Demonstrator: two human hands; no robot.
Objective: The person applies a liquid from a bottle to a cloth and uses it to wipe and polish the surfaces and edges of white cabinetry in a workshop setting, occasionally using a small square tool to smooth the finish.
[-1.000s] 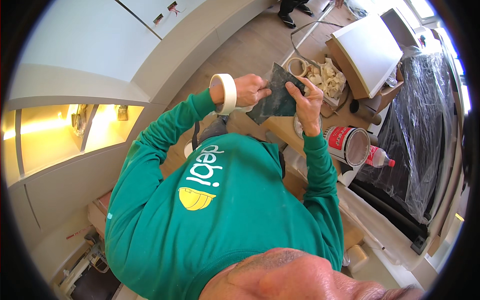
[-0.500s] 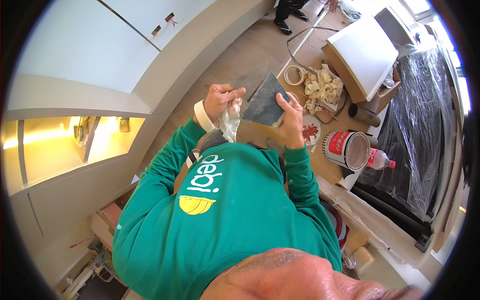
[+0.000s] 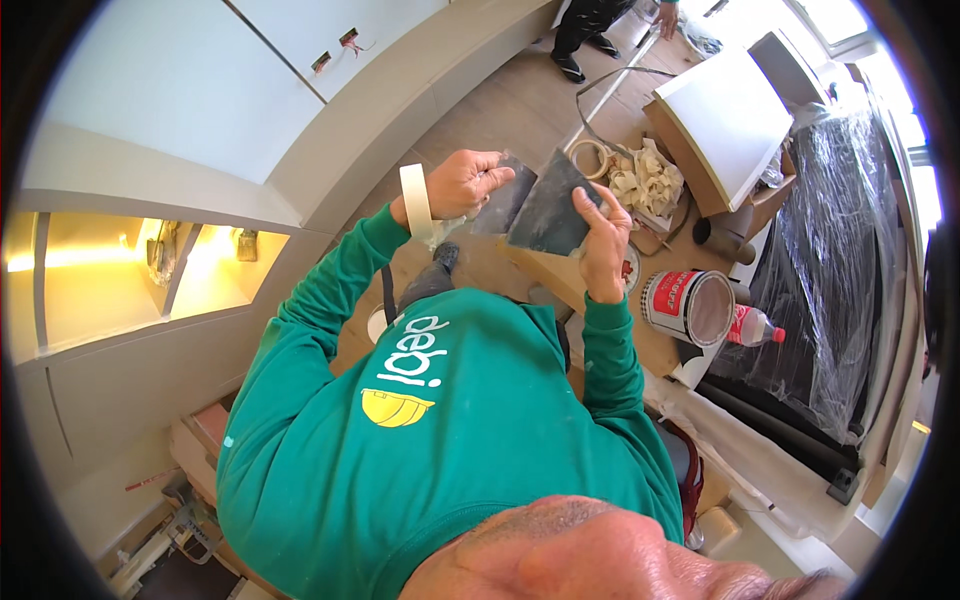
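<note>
I see my left hand (image 3: 462, 183) pinching a small dark blade (image 3: 503, 205), a roll of masking tape (image 3: 414, 200) ringed around that wrist. My right hand (image 3: 603, 240) clamps a wider dark filling knife (image 3: 552, 203), just right of the small one, edges touching. Far below to the right stand an open paint can (image 3: 692, 306) and a plastic bottle (image 3: 755, 326).

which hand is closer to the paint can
Right. The right hand holds a dark blade just up and left of the paint can; the left hand, holding another blade, is farther left.
</note>
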